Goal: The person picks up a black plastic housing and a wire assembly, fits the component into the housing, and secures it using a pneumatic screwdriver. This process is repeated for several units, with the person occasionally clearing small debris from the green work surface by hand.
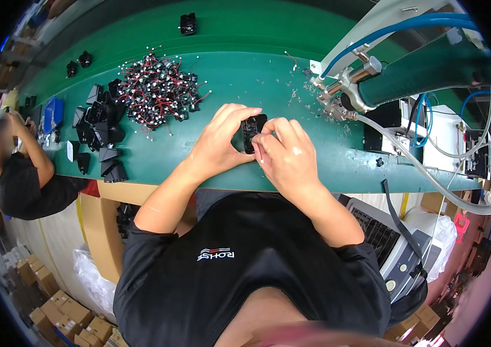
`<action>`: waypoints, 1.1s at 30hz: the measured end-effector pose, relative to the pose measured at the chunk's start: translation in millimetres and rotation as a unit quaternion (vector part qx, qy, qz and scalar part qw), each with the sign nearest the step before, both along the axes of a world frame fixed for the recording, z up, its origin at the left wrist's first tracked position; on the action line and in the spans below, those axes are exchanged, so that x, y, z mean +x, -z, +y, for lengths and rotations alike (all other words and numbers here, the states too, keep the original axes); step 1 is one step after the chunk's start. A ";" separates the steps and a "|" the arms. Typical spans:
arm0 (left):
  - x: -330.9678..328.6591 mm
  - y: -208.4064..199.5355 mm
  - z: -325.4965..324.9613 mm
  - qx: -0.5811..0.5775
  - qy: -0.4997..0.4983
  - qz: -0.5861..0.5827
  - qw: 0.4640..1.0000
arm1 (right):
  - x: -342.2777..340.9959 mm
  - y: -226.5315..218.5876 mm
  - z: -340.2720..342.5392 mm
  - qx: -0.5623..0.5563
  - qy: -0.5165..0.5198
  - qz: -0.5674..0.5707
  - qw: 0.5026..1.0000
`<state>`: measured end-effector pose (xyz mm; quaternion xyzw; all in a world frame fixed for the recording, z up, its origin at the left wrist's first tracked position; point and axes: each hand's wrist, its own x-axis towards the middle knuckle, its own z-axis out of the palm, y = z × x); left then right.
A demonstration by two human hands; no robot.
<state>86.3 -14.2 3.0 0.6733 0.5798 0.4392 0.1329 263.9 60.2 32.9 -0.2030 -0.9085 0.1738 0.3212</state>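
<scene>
Over the front part of the green bench, my left hand grips a small black plastic housing between thumb and fingers, its hollow side facing up. My right hand is closed in a pinch at the housing's right edge. A thin red wire with a pale end hangs below those fingertips; whatever else they hold is hidden. Left of my hands lies a big heap of small black parts with red wires and white connectors. Beside the heap are several loose black housings.
At right, a screw-feeding tool with a green arm, blue hoses and a clear tube reaches over the bench. Small screws or pins lie scattered there. A co-worker sits at far left near a blue bin. An open carton stands below the bench.
</scene>
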 end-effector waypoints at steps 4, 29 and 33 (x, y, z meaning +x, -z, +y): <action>2.9 -8.8 -2.5 -0.018 0.005 -0.013 1.000 | 1.9 -6.5 -3.9 0.008 0.005 -0.013 1.000; 8.2 -16.8 -7.2 -0.007 -0.015 0.021 1.000 | 8.4 -13.8 0.9 -0.037 -0.021 -0.023 0.999; -2.4 -6.7 -14.8 -0.049 -0.085 -0.023 0.995 | 14.5 -10.7 0.3 -0.187 0.038 0.065 0.979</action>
